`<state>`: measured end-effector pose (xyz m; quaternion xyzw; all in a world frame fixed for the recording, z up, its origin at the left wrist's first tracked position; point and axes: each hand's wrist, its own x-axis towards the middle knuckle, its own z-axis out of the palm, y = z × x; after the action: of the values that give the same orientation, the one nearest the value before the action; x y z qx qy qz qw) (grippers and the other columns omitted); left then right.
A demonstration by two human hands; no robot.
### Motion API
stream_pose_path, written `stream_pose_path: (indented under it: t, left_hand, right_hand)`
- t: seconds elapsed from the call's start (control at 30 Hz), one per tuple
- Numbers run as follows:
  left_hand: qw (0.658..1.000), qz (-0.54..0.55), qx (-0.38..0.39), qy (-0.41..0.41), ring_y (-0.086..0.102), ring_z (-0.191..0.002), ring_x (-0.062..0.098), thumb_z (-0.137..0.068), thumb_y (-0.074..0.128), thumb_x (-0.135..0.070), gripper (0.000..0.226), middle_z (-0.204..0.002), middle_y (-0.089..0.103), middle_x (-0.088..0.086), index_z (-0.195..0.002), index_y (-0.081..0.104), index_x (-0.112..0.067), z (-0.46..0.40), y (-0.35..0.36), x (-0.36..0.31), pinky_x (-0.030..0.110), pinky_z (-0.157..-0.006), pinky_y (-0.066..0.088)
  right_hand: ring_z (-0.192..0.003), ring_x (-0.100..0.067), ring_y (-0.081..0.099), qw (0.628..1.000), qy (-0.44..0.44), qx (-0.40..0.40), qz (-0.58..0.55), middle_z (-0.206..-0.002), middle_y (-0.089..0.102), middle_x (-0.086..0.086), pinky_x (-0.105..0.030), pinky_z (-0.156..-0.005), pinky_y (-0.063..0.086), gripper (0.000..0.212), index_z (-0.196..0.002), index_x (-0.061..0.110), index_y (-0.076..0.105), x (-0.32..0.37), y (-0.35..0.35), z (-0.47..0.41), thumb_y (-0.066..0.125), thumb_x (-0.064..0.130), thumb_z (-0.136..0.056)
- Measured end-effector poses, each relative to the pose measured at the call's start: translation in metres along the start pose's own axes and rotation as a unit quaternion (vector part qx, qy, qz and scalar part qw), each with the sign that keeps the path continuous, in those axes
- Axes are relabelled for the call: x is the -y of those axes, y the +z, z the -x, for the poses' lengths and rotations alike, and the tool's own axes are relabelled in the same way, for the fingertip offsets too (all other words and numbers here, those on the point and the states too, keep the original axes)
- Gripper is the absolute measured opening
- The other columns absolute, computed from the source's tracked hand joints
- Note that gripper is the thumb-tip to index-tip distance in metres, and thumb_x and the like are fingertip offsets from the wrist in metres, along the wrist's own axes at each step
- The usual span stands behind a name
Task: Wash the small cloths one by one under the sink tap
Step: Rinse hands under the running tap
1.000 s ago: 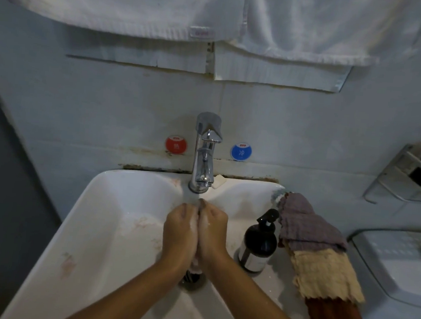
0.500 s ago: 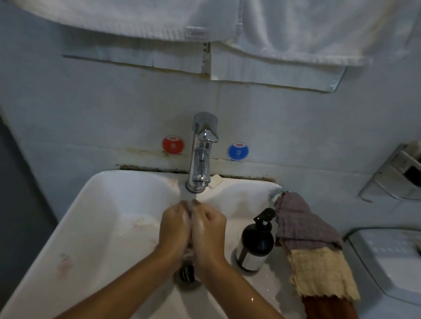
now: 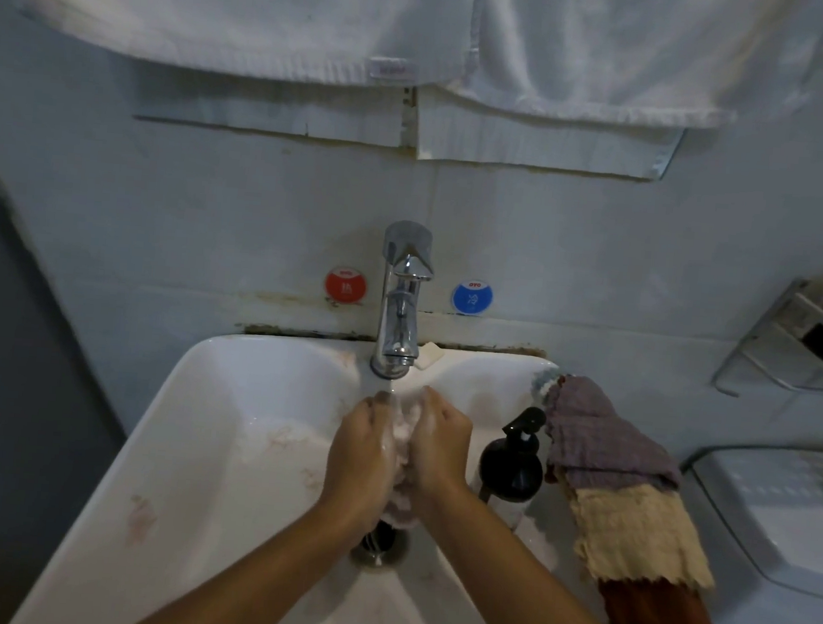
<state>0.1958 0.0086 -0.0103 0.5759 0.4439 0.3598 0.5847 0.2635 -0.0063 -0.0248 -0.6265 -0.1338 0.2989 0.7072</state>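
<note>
Over the sink (image 3: 225, 395), the left hand (image 3: 363, 460) and right hand (image 3: 440, 449) press together, fingers curled, gripping a pale soapy cloth (image 3: 404, 429) between them under the tap (image 3: 400, 306).

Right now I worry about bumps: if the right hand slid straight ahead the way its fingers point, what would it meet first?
Probably the chrome tap base; the right hand points toward it, though depth is unclear.
</note>
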Motion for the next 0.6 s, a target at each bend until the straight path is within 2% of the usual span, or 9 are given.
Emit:
stream_pose_path:
  t: [0.07, 0.1, 0.2, 0.3, 0.37, 0.43, 0.53, 0.6]
  left_hand:
    - [0.999, 0.045, 0.0, -0.025, 0.069, -0.065, 0.019, -0.104, 0.031, -0.045, 0.041, -0.083, 0.069, 0.01, -0.096, 0.058, -0.016, 0.0, -0.003, -0.006, 0.03, -0.053, 0.057]
    - [0.997, 0.065, -0.003, -0.035, 0.07, -0.069, 0.022, -0.104, 0.029, -0.047, 0.042, -0.088, 0.069, 0.011, -0.099, 0.057, -0.016, -0.004, -0.005, -0.007, 0.033, -0.056, 0.058]
    - [0.997, 0.061, -0.033, -0.032, 0.068, -0.089, 0.028, -0.102, 0.024, -0.054, 0.041, -0.103, 0.067, 0.007, -0.103, 0.052, -0.025, -0.011, -0.011, -0.01, 0.051, -0.084, 0.056]
    - [0.996, 0.065, -0.057, -0.038, 0.065, -0.097, 0.029, -0.101, 0.025, -0.056, 0.042, -0.107, 0.063, 0.006, -0.114, 0.047, -0.023, -0.013, -0.014, -0.01, 0.054, -0.089, 0.053]
    - [0.994, 0.073, -0.061, -0.054, 0.063, -0.1, 0.029, -0.101, 0.027, -0.055, 0.043, -0.111, 0.061, 0.008, -0.116, 0.045, -0.02, -0.012, -0.015, -0.012, 0.054, -0.09, 0.053]
    - [0.993, 0.075, -0.061, -0.069, 0.061, -0.102, 0.03, -0.101, 0.027, -0.055, 0.043, -0.116, 0.06, 0.007, -0.119, 0.046, -0.021, -0.012, -0.016, -0.014, 0.055, -0.092, 0.051]
    - [0.99, 0.095, -0.046, -0.088, 0.06, -0.106, 0.032, -0.099, 0.028, -0.057, 0.05, -0.118, 0.059, 0.007, -0.126, 0.047, -0.02, -0.01, -0.014, -0.012, 0.058, -0.094, 0.048]
    - [0.992, 0.09, -0.034, -0.084, 0.063, -0.102, 0.033, -0.099, 0.029, -0.058, 0.047, -0.113, 0.062, 0.008, -0.118, 0.051, -0.021, -0.009, -0.013, -0.01, 0.058, -0.091, 0.051]
  right_hand:
    - [-0.063, -0.022, 0.054, 0.999, 0.014, -0.027, -0.027, -0.065, 0.051, -0.009, -0.034, -0.058, 0.043, 0.035, -0.068, 0.015, 0.054, 0.0, -0.003, -0.001, 0.048, 0.022, -0.102]
    - [-0.063, -0.023, 0.055, 0.999, 0.014, -0.037, -0.032, -0.065, 0.052, -0.009, -0.035, -0.059, 0.044, 0.037, -0.07, 0.014, 0.055, 0.001, -0.004, -0.001, 0.045, 0.026, -0.104]
    - [-0.064, -0.021, 0.05, 0.999, -0.019, -0.049, -0.011, -0.065, 0.048, -0.005, -0.033, -0.06, 0.041, 0.04, -0.073, 0.015, 0.053, 0.008, -0.004, 0.006, 0.04, 0.034, -0.107]
    - [-0.062, -0.004, 0.048, 0.988, -0.129, -0.052, 0.067, -0.075, 0.049, -0.001, -0.021, -0.057, 0.041, 0.026, -0.087, 0.013, 0.049, 0.019, -0.003, 0.018, 0.043, 0.03, -0.106]
    - [-0.071, -0.001, 0.053, 0.962, -0.243, -0.059, 0.108, -0.086, 0.053, -0.001, -0.017, -0.062, 0.045, 0.016, -0.099, 0.014, 0.049, 0.024, -0.003, 0.028, 0.044, 0.027, -0.104]
    - [-0.086, -0.01, 0.056, 0.923, -0.353, -0.08, 0.129, -0.096, 0.054, 0.001, -0.02, -0.072, 0.047, 0.012, -0.106, 0.019, 0.051, 0.031, -0.002, 0.035, 0.043, 0.028, -0.105]
    - [-0.08, -0.01, 0.055, 0.875, -0.466, -0.071, 0.111, -0.092, 0.055, 0.004, -0.014, -0.069, 0.045, 0.015, -0.114, 0.018, 0.055, 0.054, 0.003, 0.041, 0.054, 0.024, -0.101]
    - [-0.071, -0.009, 0.05, 0.835, -0.525, -0.08, 0.144, -0.09, 0.051, 0.005, -0.014, -0.063, 0.045, 0.022, -0.118, 0.017, 0.061, 0.072, 0.006, 0.038, 0.062, 0.024, -0.097]
